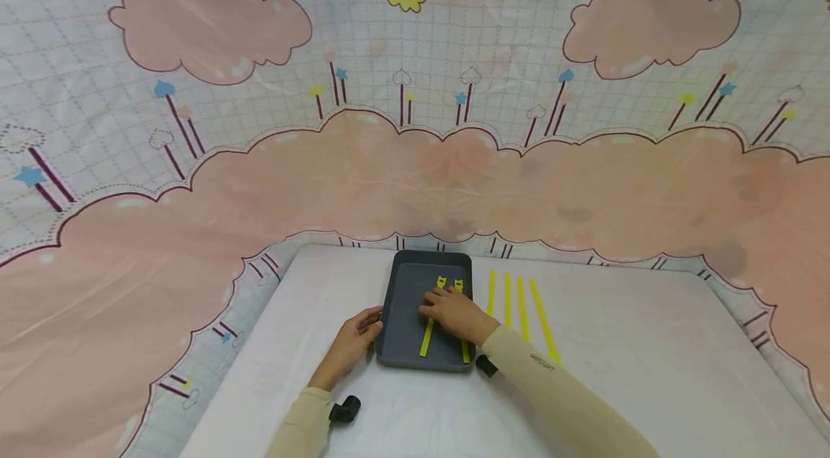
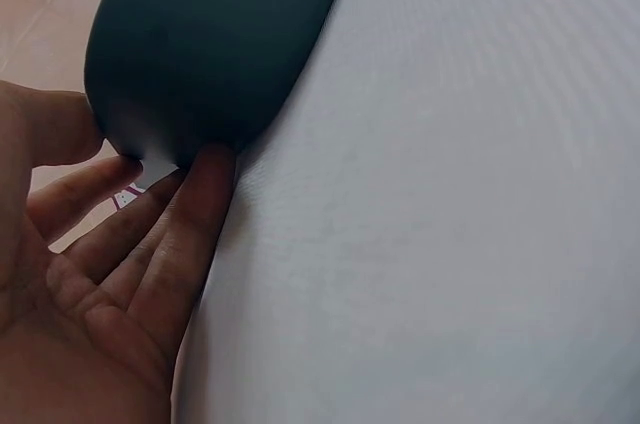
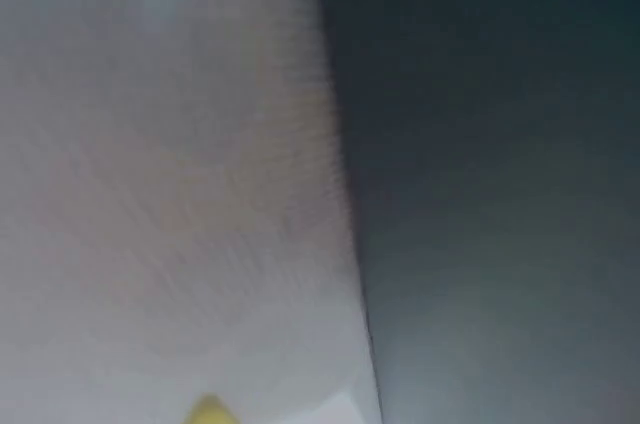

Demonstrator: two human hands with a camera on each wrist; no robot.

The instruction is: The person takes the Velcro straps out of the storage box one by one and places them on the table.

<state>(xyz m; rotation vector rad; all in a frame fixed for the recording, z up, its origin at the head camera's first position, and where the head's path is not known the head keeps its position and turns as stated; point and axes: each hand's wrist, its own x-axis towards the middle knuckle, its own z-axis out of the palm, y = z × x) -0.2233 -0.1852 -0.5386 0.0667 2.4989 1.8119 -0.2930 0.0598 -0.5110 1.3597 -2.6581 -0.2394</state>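
My left hand [image 1: 358, 332] is at the left side of a dark grey tray [image 1: 405, 314]. In the left wrist view its thumb and fingertips hold the tray's edge [image 2: 210, 44]. My right hand [image 1: 457, 312] reaches over the tray's right half, fingers bent across a yellow strap [image 1: 426, 343] with a slotted head. Whether the fingers pinch this strap is hidden. A second yellow strap [image 1: 465, 352] lies to its right in the tray, partly under the hand. The right wrist view shows the tray's dark side [image 3: 480, 194] but no fingers.
Several yellow straps [image 1: 508, 299] lie side by side on the white table [image 1: 622, 357], right of the tray. A patterned cloth [image 1: 454, 184] with pink clouds hangs behind the table. Black wrist mounts [image 1: 346, 410] stick out from the sleeves near the tabletop.
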